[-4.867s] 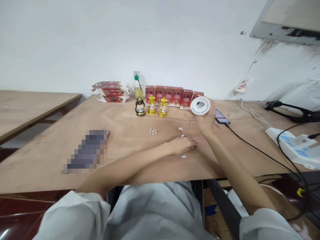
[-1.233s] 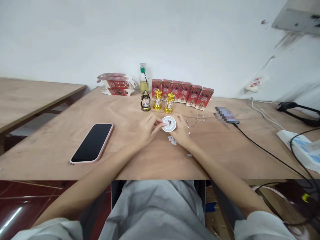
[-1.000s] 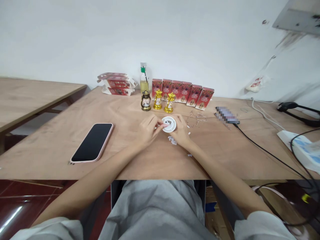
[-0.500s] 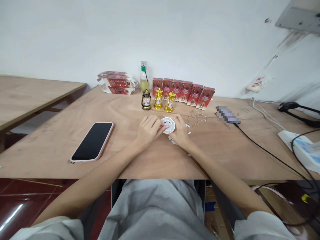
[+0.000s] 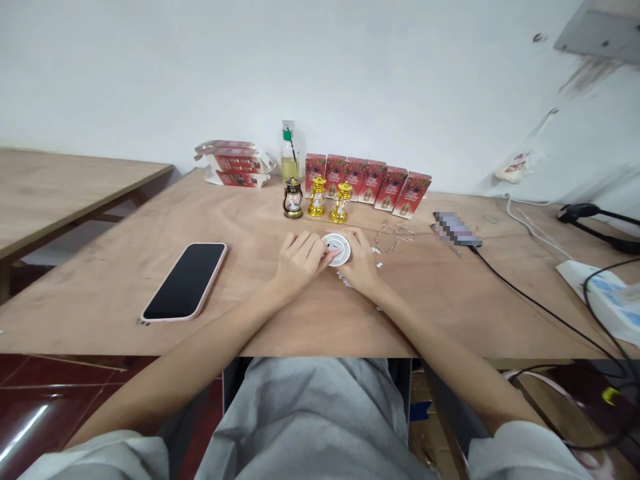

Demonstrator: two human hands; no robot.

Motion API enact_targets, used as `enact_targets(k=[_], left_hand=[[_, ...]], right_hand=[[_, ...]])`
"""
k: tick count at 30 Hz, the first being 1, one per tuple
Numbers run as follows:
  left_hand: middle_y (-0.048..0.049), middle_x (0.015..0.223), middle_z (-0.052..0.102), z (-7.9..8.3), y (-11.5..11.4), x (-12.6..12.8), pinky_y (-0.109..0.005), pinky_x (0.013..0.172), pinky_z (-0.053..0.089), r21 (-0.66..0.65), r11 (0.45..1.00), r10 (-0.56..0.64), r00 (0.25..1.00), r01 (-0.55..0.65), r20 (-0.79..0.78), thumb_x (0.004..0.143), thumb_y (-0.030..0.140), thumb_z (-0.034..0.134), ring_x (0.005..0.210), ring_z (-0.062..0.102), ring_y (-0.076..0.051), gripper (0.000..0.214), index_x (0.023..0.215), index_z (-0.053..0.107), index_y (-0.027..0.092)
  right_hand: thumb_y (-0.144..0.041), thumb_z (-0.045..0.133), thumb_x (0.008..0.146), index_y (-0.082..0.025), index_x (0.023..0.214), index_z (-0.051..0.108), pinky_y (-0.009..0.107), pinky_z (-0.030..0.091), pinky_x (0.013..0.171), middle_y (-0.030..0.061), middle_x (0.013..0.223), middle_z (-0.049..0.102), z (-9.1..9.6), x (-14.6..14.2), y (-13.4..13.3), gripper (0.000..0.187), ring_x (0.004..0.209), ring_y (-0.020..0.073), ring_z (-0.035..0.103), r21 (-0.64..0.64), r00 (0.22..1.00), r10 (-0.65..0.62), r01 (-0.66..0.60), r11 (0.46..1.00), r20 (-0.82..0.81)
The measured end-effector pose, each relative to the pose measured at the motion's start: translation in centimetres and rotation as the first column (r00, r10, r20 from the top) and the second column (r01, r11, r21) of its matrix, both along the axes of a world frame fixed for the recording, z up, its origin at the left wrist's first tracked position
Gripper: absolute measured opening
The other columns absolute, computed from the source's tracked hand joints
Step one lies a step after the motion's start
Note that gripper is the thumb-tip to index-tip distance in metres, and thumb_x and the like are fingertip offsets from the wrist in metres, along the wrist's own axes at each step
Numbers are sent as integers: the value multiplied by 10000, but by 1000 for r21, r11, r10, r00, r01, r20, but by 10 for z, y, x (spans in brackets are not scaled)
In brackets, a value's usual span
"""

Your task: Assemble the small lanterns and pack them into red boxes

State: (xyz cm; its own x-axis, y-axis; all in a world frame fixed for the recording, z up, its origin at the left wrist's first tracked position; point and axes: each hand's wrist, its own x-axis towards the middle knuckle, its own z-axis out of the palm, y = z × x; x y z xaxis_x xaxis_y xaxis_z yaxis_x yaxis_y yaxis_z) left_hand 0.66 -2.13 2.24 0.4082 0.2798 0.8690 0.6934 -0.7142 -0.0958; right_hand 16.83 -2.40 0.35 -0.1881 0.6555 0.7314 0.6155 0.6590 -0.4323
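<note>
A white round base [image 5: 337,251] with a slotted face is held up over the table, its flat side towards me. My right hand [image 5: 359,262] is wrapped round its right side, with the fingers behind it. My left hand [image 5: 301,259] is closed at the left edge, with its thumb pressed on the base's face; whether it pinches something small there is hidden. Small white paper bits [image 5: 345,280] lie beneath my hands. Just beyond stand two gold mini lanterns [image 5: 317,197] and a dark bronze lantern [image 5: 293,200].
Several red boxes [image 5: 367,181] stand along the wall beside a bottle [image 5: 289,160] of yellowish liquid. Flattened cartons [image 5: 237,165] lie at the back left. A phone [image 5: 185,283] is at left, thin bent wires [image 5: 395,236] at right, then a cabled device [image 5: 457,230] and a power strip [image 5: 600,297].
My left thumb sits slightly farther over the base's face, and the base has tilted a little. The lanterns, boxes and phone stay where they were.
</note>
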Motion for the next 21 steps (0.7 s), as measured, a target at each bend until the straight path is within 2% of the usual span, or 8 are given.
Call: enact_targets(k=[4,9,12,14,16,17,20,21], left_hand=[[-7,559,487,-1,-2,2,-323,575,221,-34,999,-20,1000,21,16,920,442,464,562,402,-156,396,608,452,199],[-7,591,488,-3,-6,4,-327,595,244,-154,987,-44,996,55,71,913,412,491,608,430,-161,359,630,454,196],[-36,751,550,-7,-6,6,-326,675,333,-235,969,-19,976,70,215,883,428,536,740,495,-181,275,756,504,186],[-72,913,561,-10,-5,9,-339,746,383,-313,945,27,930,96,367,822,474,606,858,519,-205,327,903,516,170],[-95,1020,555,-13,-3,11,-350,784,412,-418,892,53,880,171,471,765,499,659,922,536,-219,458,1024,495,158],[-95,1045,562,-14,-2,11,-349,791,423,-477,849,45,867,229,496,759,495,665,930,550,-218,482,1057,489,160],[-62,1040,610,-14,0,12,-321,778,452,-611,688,-24,853,392,521,806,453,624,907,597,-192,378,1053,518,188],[-52,1019,622,-14,0,11,-310,765,458,-630,654,-35,849,419,528,814,445,616,893,606,-184,340,1026,532,193]], right_hand=[[-318,591,828,-235,1126,590,391,477,874,81,1051,559,-1,0,0,309,995,242,551,-4,1000,11,-11,1000,14],[-325,589,830,-242,1138,579,405,478,871,81,1046,562,-1,0,-1,319,995,248,552,10,1000,0,-1,1000,6],[-308,581,833,-243,1126,584,402,480,862,82,1048,558,0,0,-1,300,995,247,552,32,1000,0,0,999,-13],[-292,575,833,-244,1124,586,401,480,860,83,1054,556,0,0,-1,296,1003,247,550,50,1000,1,1,999,-25],[-279,574,831,-248,1125,588,404,478,863,82,1059,553,0,1,0,297,1013,248,547,66,999,-7,10,998,-33],[-273,577,828,-249,1123,592,406,476,865,80,1061,553,-1,1,0,296,1016,248,546,73,999,-13,16,997,-34],[-251,595,816,-242,1106,606,401,474,869,82,1067,552,-3,3,2,290,1019,245,546,97,999,-28,30,995,-23],[-243,597,814,-239,1100,610,398,474,868,84,1069,553,-4,3,2,287,1019,244,547,105,999,-33,35,994,-18]])
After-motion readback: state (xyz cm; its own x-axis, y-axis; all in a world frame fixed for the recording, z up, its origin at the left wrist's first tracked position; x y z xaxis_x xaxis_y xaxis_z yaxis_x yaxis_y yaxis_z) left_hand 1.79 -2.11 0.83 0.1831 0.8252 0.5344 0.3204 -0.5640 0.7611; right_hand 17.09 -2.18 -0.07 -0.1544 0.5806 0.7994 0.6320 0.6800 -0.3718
